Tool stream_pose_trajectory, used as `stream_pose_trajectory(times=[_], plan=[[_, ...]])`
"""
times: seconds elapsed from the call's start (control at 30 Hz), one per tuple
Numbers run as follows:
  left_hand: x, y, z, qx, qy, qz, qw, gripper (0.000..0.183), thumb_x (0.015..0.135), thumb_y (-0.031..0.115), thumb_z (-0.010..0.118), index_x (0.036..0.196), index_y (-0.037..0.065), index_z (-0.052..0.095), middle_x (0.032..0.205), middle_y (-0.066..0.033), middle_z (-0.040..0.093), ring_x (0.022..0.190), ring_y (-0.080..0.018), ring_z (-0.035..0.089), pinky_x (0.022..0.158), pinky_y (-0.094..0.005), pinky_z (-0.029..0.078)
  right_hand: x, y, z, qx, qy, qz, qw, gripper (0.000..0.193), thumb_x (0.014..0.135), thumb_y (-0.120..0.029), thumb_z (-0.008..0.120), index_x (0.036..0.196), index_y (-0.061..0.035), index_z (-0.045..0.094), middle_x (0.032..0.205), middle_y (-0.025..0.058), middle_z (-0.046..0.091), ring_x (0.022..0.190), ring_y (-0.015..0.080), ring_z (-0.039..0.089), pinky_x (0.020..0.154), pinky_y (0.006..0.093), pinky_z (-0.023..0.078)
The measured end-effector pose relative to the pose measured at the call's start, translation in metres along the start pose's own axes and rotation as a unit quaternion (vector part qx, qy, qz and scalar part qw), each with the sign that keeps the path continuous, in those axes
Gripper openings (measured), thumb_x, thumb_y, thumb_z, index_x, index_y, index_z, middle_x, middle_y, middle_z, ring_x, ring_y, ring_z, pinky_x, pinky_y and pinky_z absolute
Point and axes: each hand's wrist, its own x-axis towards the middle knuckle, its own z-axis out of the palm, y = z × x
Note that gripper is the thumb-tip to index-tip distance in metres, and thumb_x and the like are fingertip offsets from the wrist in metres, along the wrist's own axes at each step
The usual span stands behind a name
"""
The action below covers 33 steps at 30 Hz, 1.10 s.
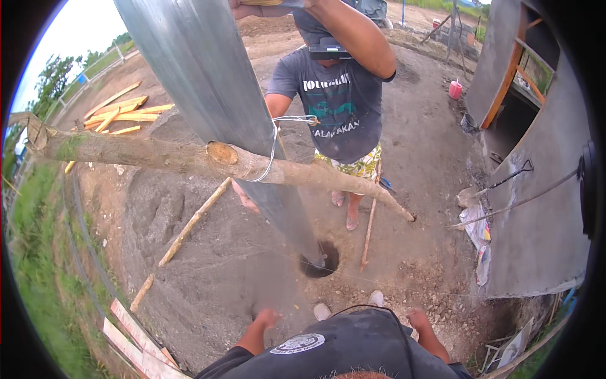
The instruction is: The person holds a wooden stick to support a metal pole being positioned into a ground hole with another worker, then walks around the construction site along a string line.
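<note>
My left hand (267, 317) hangs low beside my dark shirt, over the bare soil. My right hand (417, 318) hangs on the other side. Both are small and blurred, their fingers mostly hidden, and I see no object in either. Ahead, a long grey post (208, 76) leans, its foot at a round hole (319, 259) beyond my feet. A thick log (139, 150) crosses the post, bound by wire (275, 142). The person opposite (341, 101) has one raised arm near the post's upper part; another hand (245, 196) shows beside the post below the log.
Thin wooden poles (192, 222) prop near the log. Yellowish planks (123, 114) lie at far left, boards (142, 338) at near left. At right, a shovel (470, 196) rests by a grey wall (536, 227). A red container (455, 90) stands farther back.
</note>
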Motion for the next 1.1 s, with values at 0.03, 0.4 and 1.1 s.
stream_pose_trajectory(times=[0.03,0.4,1.1], plan=[[0.000,0.001,0.000,-0.009,-0.004,-0.011,1.000,0.043,0.083,0.043,0.047,0.098,0.007,0.064,0.103,-0.0187,0.059,0.098,-0.0370,0.054,0.084,-0.0432,0.043,0.003,0.001,0.000,-0.011,-0.023,-0.004,1.000,0.025,0.068,-0.021,0.065,0.086,-0.0046,0.064,0.089,0.0159,0.063,0.088,0.0285,0.060,0.077,0.0347,0.046],[0.003,0.004,-0.001,-0.027,0.016,-0.009,0.999,0.045,0.083,0.044,0.047,0.099,0.006,0.063,0.106,-0.0202,0.058,0.103,-0.0372,0.052,0.088,-0.0420,0.040,0.013,0.015,0.008,0.078,0.009,-0.051,0.996,0.029,0.066,-0.017,0.065,0.091,-0.0009,0.064,0.090,0.0160,0.064,0.086,0.0279,0.061,0.077,0.0327,0.047],[0.048,-0.021,0.032,0.023,0.057,0.047,0.997,0.039,0.083,0.040,0.050,0.095,0.006,0.063,0.100,-0.0187,0.060,0.094,-0.0354,0.056,0.082,-0.0398,0.043,0.002,0.022,0.010,0.148,-0.009,0.025,0.989,0.025,0.070,-0.014,0.065,0.091,-0.0021,0.064,0.080,0.0140,0.064,0.074,0.0216,0.061,0.067,0.0306,0.048]])
